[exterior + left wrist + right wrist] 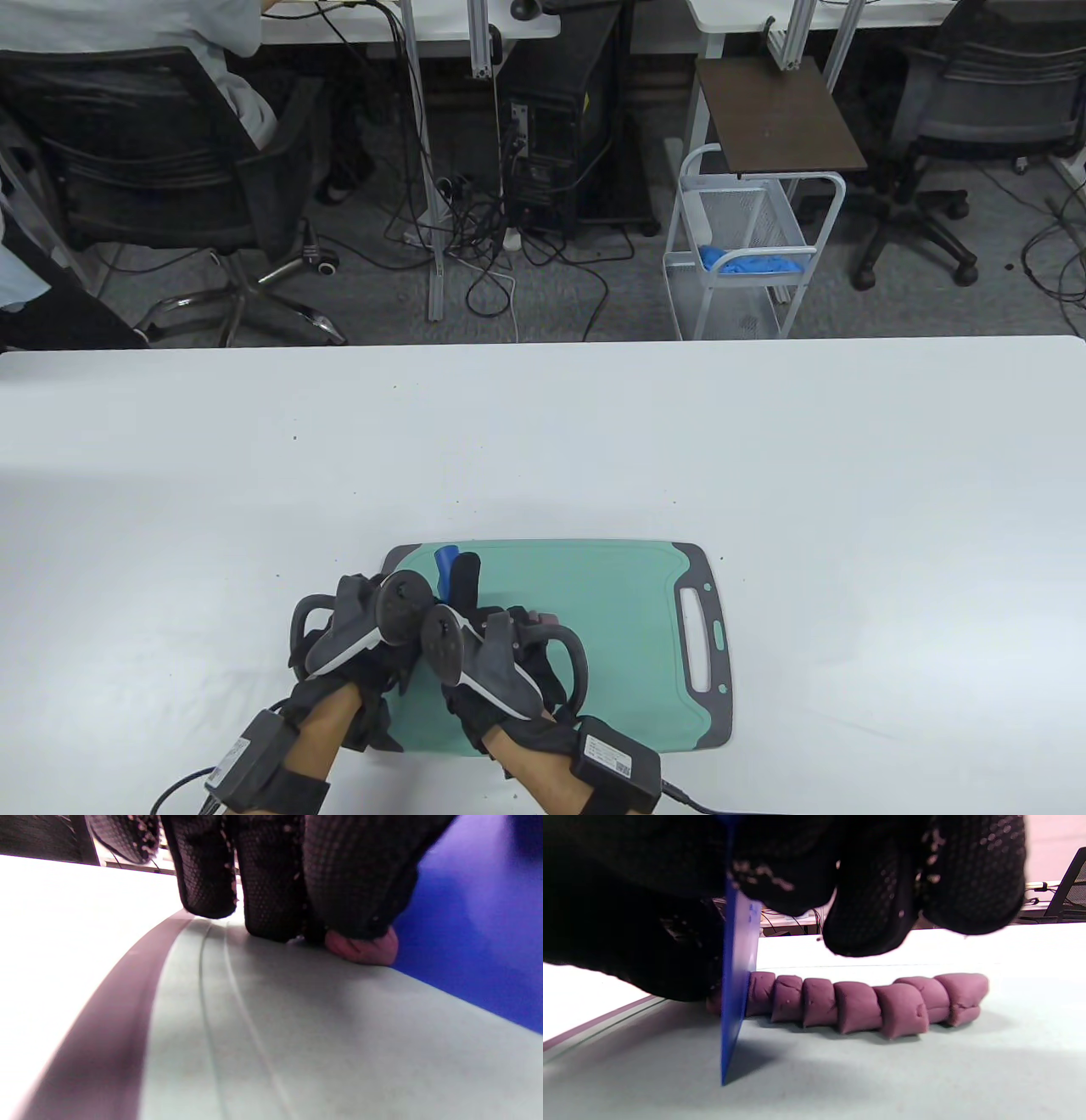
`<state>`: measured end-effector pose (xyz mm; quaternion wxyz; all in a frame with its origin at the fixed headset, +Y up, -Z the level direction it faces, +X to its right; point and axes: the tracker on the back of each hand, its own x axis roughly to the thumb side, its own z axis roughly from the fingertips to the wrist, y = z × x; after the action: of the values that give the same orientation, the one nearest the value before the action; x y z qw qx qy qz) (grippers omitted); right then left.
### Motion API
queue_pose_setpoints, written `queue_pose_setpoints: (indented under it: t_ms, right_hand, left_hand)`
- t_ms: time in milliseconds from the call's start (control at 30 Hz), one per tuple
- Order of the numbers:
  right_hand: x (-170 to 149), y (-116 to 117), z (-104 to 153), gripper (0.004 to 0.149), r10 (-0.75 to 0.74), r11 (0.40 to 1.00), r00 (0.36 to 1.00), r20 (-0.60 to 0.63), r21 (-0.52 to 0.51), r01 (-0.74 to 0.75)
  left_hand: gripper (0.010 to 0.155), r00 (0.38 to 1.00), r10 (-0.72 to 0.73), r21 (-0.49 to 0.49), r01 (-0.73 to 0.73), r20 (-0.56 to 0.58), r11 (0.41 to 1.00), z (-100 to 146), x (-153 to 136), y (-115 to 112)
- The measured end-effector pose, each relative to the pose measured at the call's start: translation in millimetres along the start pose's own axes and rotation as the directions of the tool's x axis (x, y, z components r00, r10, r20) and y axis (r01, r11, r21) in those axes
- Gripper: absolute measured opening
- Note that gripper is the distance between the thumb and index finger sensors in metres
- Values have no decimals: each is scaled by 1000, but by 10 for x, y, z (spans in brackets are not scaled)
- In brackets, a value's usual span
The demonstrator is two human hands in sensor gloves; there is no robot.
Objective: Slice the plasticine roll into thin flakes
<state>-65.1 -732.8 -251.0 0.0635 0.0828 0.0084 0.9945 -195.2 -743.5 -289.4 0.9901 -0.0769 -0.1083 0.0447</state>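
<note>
1. A white tabletop (543,441) carries a green cutting board (611,637) with a grey rim, set near the bottom edge. Both gloved hands meet over the board's left half.
2. A purple plasticine roll (865,1001) lies on the board. Seven pieces are cut but sit touching in a row; the uncut stub lies under the left hand.
3. The right hand (496,662) is closed around a blue plastic blade (736,984), which it holds upright on edge. The blade stands against the last cut piece, its lower corner on or just above the board. One finger (465,577) points forward along the blade's top.
4. The left hand (356,628) is curled, fingertips (271,921) pressed down on the board and on the pink-purple stub (365,948), just beside the blade's flat blue face.
5. To cut well, the blade likely needs to stay vertical and press straight down, close to the previous cut, so the flake comes out thin.
6. The left fingertips should probably pin the stub firmly but stay clear of the blade. The existing pieces look thick, so narrower spacing would suit the task better.
</note>
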Motion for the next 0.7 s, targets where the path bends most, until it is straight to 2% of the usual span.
queue_pose_setpoints:
  t_ms: [267,700]
  right_hand:
    - [-169,-57,82,84,-127,992,992,-4,14,127]
    - [-445,-434,164,84,-326,944,945,-33,-55,324]
  left_hand:
    - [46,1000,-2,15,2,-4,1000,14,-5,3]
    - [47,1000,-5,16,5,-6,1000,14,-19,8]
